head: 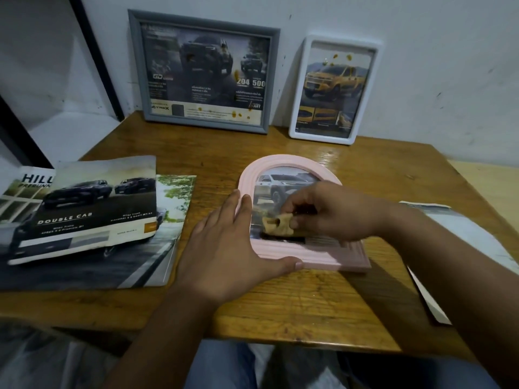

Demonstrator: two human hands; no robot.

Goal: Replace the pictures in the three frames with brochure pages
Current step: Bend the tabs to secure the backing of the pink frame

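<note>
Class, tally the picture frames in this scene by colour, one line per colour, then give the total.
Grey frame, leaning on the wall: 1
White frame, leaning on the wall: 1
Pink frame, lying flat on the table under the hands: 1
Total: 3

- Wooden table [280, 304], standing against a white wall.
- Pink arched frame [314, 258] lies flat mid-table.
- Grey frame [134, 66] and white frame [297, 108] stand at the back edge.
- Brochures [98, 220] lie left; loose pages [463, 237] right.
</note>
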